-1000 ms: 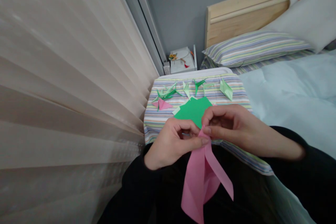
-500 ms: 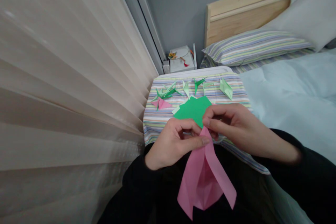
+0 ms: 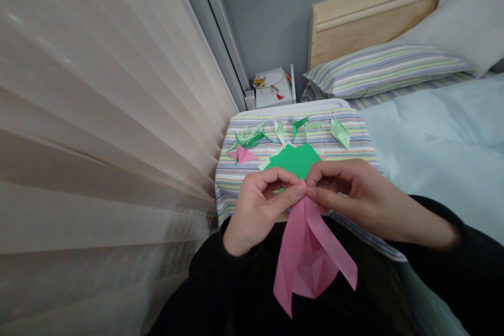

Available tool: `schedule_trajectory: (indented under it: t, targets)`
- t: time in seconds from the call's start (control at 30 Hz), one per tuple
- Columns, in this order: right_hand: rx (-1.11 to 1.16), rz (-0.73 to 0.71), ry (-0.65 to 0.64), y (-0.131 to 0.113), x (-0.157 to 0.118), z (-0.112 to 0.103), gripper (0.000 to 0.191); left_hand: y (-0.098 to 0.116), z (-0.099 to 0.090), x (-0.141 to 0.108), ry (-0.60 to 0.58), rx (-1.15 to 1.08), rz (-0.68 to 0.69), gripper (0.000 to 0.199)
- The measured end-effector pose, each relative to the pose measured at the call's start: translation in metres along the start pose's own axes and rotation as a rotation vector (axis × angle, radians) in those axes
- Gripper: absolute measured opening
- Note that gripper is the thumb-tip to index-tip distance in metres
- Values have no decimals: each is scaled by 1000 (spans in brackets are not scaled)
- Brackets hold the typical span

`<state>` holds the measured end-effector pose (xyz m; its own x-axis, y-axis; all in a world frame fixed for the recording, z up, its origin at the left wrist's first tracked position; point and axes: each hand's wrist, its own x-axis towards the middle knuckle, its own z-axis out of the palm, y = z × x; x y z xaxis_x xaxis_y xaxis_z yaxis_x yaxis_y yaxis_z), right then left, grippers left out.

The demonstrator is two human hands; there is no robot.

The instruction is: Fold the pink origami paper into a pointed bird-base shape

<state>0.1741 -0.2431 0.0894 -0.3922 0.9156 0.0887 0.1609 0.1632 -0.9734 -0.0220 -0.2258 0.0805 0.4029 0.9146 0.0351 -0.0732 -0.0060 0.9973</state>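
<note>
Pink paper (image 3: pixel 303 260) hangs point-up in front of our dark clothes (image 3: pixel 220 289), its lower flaps spread apart. Our left hand (image 3: pixel 258 205) pinches the tip, thumb against fingers; our right hand (image 3: pixel 354 194) pinches just beside it, also closed on the paper. Just beyond, we have a green sheet (image 3: pixel 297 158) on the striped cloth (image 3: pixel 232 184). Farther, folded paper figures (image 3: pixel 243 156), pink and green. Then a striped pillow (image 3: pixel 386 69), wooden headboard (image 3: pixel 354 31).

- Curtain (image 3: pixel 118 115) left, worktop (image 3: pixel 331 103) just beside it!
- Bed (image 3: pixel 437 131) right, pillow (image 3: pixel 386 69) before headboard (image 3: pixel 354 29).
- Origami figures (image 3: pixel 300 125) across the worktop's far part, paper stack (image 3: pixel 295 160) before most.
- And nearest, origami sheet (image 3: pixel 301 257) between left hand (image 3: pixel 258 205) and right hand (image 3: pixel 360 197)!
</note>
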Motion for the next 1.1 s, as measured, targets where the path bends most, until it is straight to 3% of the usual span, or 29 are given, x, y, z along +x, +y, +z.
schedule_trajectory:
  t: [0.2,0.33,0.57,0.77,0.97,1.1]
  targets:
    - [-61,-18,28,0,-1,5,21,1,5,-2,80,83,31,17]
    - [-45,-48,21,2,0,7,19,0,5,-1,113,27,35,19]
    - [109,31,33,3,-1,5,33,-6,-1,-2,-16,-99,-102,27]
    - [120,56,2,1,-1,7,36,-7,3,-4,56,-78,-68,27]
    - [84,0,18,4,-1,6,38,-11,-2,-1,26,-38,-18,29]
    - [131,-3,66,9,3,6,27,-16,-4,0,24,-34,19,22]
